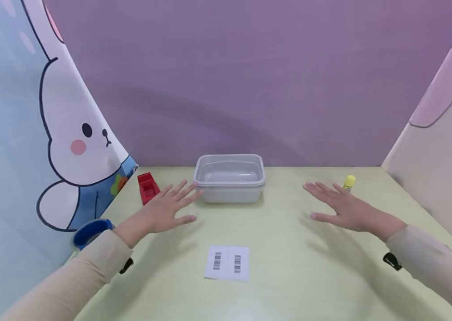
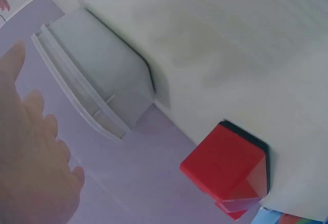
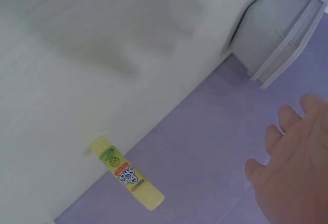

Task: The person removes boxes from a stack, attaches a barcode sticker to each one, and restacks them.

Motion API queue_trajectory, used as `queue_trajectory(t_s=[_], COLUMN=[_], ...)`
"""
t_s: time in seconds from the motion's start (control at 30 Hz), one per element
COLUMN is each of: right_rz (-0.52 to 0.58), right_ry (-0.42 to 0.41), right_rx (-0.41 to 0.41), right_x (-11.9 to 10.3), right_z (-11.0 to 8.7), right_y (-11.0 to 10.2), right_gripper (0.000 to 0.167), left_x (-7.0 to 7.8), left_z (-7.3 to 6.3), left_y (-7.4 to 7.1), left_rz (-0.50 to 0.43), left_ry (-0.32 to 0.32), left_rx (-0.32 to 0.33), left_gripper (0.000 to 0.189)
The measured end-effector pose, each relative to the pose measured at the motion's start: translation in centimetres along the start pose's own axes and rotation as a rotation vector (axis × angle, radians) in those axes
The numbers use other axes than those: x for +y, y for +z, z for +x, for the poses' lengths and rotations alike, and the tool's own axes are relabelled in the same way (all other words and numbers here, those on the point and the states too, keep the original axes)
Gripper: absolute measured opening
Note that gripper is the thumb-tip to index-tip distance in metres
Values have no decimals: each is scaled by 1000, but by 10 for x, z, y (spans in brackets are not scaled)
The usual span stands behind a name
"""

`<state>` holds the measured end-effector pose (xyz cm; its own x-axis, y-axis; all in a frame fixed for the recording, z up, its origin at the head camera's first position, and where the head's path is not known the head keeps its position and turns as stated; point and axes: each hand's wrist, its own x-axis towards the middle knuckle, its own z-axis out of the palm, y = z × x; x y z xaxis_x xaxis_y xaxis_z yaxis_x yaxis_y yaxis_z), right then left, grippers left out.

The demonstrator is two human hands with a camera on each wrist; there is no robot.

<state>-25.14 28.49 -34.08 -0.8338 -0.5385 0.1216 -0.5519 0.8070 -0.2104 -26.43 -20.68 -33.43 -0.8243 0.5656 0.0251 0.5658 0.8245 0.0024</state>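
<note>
Both hands hover over the table with fingers spread and nothing in them. My left hand [image 1: 166,211] is nearest a small red box [image 1: 148,187], which also shows in the left wrist view as a red case [image 2: 230,162]. My right hand [image 1: 342,207] is in front of a yellow glue stick [image 1: 349,182], partly hidden behind it. In the right wrist view the glue stick [image 3: 128,174] shows its label. Between the hands, at the back, stands a clear plastic container [image 1: 232,194]. Nearer me lies a white paper [image 1: 227,263] with two printed barcodes.
A blue round object [image 1: 91,231], like a tape roll, sits at the left edge, partly hidden by my left sleeve. A purple backdrop [image 1: 230,80] rises behind the table [image 1: 282,276]. Printed cloths with a cartoon rabbit [image 1: 73,133] and pale shapes flank the sides.
</note>
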Motion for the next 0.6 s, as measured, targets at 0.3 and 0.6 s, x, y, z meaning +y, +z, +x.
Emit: queue_trajectory(t_s=[0.3, 0.6], right_rz=[-29, -41], right_ry=[-16, 6], right_rx=[0, -33], right_x=[-6, -11], right_z=[17, 34], right_y=[-18, -33], right_gripper=[79, 80], left_x=[-15, -30], left_z=[5, 18], left_y=[-7, -11], left_rz=[-30, -209], left_ry=[-24, -88], left_rx=[6, 45], left_gripper=[84, 92])
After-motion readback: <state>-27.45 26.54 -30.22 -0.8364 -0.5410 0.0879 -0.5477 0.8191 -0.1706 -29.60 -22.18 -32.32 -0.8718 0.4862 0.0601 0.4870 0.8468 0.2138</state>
